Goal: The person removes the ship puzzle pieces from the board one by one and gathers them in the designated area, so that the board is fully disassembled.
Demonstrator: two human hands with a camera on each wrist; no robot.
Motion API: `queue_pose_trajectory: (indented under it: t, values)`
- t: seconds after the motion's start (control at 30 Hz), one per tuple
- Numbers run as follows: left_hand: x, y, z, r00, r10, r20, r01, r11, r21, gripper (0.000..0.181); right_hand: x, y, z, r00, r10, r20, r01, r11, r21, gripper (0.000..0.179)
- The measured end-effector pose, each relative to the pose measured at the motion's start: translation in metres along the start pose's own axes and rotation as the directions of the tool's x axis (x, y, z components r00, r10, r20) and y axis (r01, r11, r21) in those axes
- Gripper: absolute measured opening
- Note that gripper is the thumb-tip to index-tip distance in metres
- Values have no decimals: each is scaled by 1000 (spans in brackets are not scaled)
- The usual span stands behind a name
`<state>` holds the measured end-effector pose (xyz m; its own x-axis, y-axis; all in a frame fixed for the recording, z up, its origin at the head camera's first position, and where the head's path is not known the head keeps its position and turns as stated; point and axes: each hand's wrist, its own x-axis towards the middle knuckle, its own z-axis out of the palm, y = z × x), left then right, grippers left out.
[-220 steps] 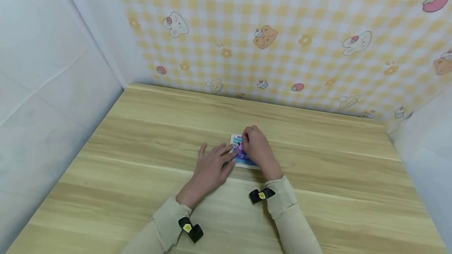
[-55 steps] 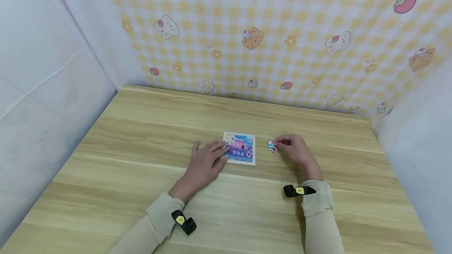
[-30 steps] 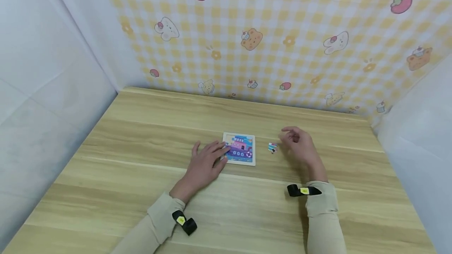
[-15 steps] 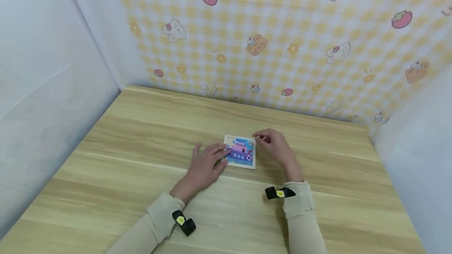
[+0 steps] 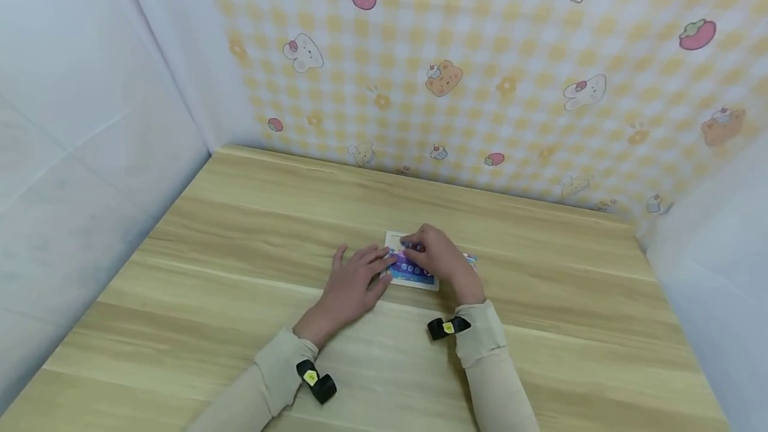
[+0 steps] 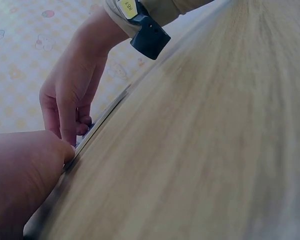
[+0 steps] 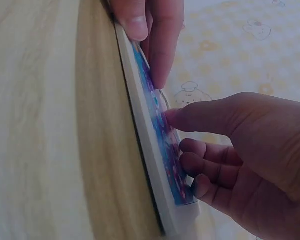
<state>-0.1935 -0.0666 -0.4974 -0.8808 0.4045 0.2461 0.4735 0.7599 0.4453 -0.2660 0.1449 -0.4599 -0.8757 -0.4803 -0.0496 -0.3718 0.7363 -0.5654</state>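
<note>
A small jigsaw puzzle in a white frame [image 5: 426, 287] lies on the table, its picture blue, purple and pink. My left hand [image 5: 351, 289] rests at its left edge, fingers spread and fingertips on the picture; the thumb touches the near-left side. Over the upper part, my right hand [image 5: 441, 255] has thumb and forefinger bent at a puzzle piece [image 5: 408, 246], mostly covered by the fingers. In the right wrist view my right thumb [image 7: 182, 119] meets the picture, the other fingers curl beside it, and the forefinger is hidden. Bare backing [image 5: 394, 241] shows at the upper left.
Loose puzzle pieces [image 5: 472, 261] lie right of the frame, partly behind my right wrist. The wooden table [image 5: 270, 219] meets a checked cloth [image 5: 384, 132] at the back, with white sheets [image 5: 90, 152] at the sides. Each wrist wears a black strap [image 5: 448, 328].
My right hand set a puzzle piece down right of the frame, let go, and came back left over the puzzle. The upper left lost its picture. My left hand stays at the left edge.
</note>
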Motion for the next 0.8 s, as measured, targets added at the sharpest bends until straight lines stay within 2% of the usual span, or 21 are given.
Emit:
queue_pose_trajectory:
  t: [0.13,0.3,0.47,0.8]
  values:
    - [1,-2,0,1000,-2,3,2,1000,-5,41,2,0,-2,1000,-14,-9,14,1000,4,30]
    - [2,-4,3,1000,-16,23,16,1000,-9,42,3,3,0,1000,8,-16,-8,999,34,25]
    - [3,-2,-1,1000,-21,21,21,1000,-17,41,4,2,-1,998,28,-47,-25,997,76,23]
    - [4,-1,-1,1000,-21,21,21,1000,-22,41,4,7,-2,996,-8,-89,17,995,101,21]
